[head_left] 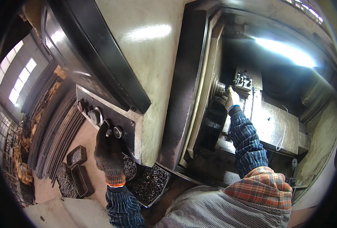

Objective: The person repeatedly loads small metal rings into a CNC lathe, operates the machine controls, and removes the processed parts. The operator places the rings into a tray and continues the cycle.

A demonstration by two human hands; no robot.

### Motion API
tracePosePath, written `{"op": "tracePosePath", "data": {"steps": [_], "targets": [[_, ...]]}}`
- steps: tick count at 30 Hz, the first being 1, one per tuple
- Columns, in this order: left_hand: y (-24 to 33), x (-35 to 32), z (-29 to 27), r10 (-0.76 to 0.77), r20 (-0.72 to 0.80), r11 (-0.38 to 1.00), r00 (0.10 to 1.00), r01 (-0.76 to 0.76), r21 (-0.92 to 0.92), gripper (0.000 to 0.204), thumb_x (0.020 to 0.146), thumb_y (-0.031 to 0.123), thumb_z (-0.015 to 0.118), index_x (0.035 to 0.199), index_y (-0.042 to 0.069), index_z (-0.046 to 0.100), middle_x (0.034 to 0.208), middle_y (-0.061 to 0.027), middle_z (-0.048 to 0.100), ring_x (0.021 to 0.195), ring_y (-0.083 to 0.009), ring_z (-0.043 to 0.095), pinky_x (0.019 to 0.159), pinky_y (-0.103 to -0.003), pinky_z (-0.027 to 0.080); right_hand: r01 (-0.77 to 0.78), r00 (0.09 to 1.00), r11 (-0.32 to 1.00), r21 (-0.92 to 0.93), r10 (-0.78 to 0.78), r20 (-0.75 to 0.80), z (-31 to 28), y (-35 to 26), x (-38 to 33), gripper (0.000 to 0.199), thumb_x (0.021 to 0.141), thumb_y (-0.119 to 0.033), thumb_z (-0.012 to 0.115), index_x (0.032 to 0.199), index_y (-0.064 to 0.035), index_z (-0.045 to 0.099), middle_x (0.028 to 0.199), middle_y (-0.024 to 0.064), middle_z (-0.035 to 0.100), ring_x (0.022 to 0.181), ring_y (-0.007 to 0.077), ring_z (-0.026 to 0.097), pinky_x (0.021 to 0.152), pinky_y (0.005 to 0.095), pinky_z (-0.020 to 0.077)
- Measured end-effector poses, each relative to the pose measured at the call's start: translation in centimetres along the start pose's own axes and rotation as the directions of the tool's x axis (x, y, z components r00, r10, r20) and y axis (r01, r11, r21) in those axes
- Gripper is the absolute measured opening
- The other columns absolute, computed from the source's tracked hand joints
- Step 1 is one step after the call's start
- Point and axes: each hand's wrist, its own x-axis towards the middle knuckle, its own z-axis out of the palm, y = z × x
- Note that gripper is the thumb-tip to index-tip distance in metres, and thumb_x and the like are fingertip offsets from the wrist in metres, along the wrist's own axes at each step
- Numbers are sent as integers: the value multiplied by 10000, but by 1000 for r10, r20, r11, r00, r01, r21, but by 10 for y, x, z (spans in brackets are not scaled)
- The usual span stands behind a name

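Note:
My left hand (pixel 108 152), in a dark knit glove with an orange cuff, reaches up to the black control panel (pixel 102 110) of a lathe, a fingertip on a round button (pixel 107 124) beside a larger knob (pixel 96 116). My right hand (pixel 231 98), in a light glove, is stretched into the open machine bay, fingers at the round metal chuck (pixel 218 89) next to the tool post (pixel 243 81). Whether it grips a small part there is hidden.
A bin of small metal rings (pixel 149 184) sits below the panel. Dark trays (pixel 79 167) with parts lie on the floor at left, beside stacked long metal bars (pixel 54 125). The grey machine housing (pixel 157 76) fills the middle; a lamp (pixel 286 51) glares inside the bay.

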Motion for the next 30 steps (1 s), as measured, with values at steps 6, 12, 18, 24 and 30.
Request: {"op": "tracePosePath", "data": {"steps": [6, 12, 18, 24, 30], "targets": [[16, -10, 8, 3, -67, 995, 998, 4, 96, 470, 943, -68, 452, 1409, -6, 468, 1308, -79, 599, 1045, -125, 597, 882, -227, 469, -42, 999, 997, 68, 43, -18, 0, 0, 5, 534, 992, -401, 519, 1377, -51, 396, 1399, 201, 429, 1286, 364, 454, 1008, 604, 426], [-3, -9, 11, 112, -51, 964, 992, -121, -235, 490, 938, -84, 411, 1424, -23, 436, 1364, -105, 558, 1142, -157, 572, 972, -262, 446, -114, 991, 978, 177, 124, -48, -10, 4, 14, 619, 990, -401, 527, 1460, -56, 318, 1506, 226, 326, 1417, 385, 296, 1118, 602, 277], [-23, -4, 10, 100, -22, 835, 995, -95, -542, 455, 993, 36, 396, 1443, -30, 398, 1434, -136, 479, 1229, -203, 520, 1071, -333, 400, -45, 998, 994, 98, 50, -46, 5, -2, 0, 494, 986, -384, 496, 1324, -28, 439, 1348, 196, 485, 1213, 341, 510, 927, 590, 469], [-23, -7, 8, 100, -104, 955, 990, -125, -270, 455, 969, 36, 440, 1422, -13, 446, 1063, -58, 629, 718, -62, 477, 638, -214, 401, 316, 839, 696, -645, -522, -152, 24, 12, -6, 462, 982, -346, 515, 1249, 30, 529, 1187, 213, 622, 1086, 306, 599, 952, 383, 458], [-14, -10, 12, 33, -159, 992, 987, -52, -116, 406, 985, 42, 516, 1384, -30, 493, 1330, -90, 584, 1087, -125, 577, 917, -231, 460, 304, 894, 817, -490, -423, -150, -9, 33, 18, 381, 974, -357, 522, 1146, -18, 546, 1031, 136, 610, 889, 242, 597, 774, 381, 495]]}}
